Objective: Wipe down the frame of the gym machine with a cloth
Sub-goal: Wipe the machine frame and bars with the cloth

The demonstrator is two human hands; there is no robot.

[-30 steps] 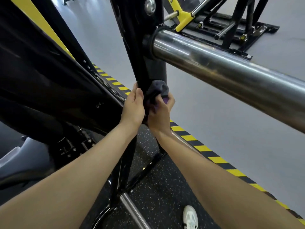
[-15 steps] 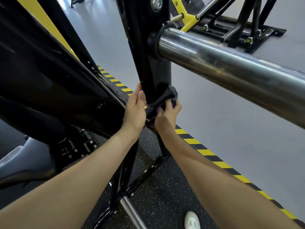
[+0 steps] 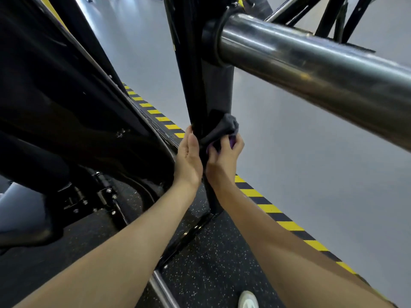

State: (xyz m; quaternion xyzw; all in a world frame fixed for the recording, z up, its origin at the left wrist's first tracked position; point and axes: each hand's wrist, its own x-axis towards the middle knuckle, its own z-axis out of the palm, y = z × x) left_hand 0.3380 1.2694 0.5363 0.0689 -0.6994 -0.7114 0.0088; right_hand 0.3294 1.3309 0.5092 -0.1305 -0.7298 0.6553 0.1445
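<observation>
A black upright post [image 3: 209,90] of the gym machine frame runs down the middle of the view. A dark grey cloth [image 3: 222,131] is wrapped against the post's right side. My right hand [image 3: 222,161] grips the cloth and holds it on the post. My left hand [image 3: 189,158] rests flat against the post's left side, fingers straight, level with the cloth. A thick polished steel bar [image 3: 311,70] sticks out of the post above both hands toward the right.
A wide black slanted frame panel [image 3: 66,103] fills the left. Yellow-and-black hazard tape [image 3: 278,214] edges the speckled rubber mat [image 3: 218,263]; grey floor lies beyond. A chrome tube [image 3: 162,290] and a white shoe [image 3: 248,300] are at the bottom. Another black rack stands far back right.
Both hands and the cloth have slid a little lower down the post. The camera has tilted, so the steel bar sits higher in view.
</observation>
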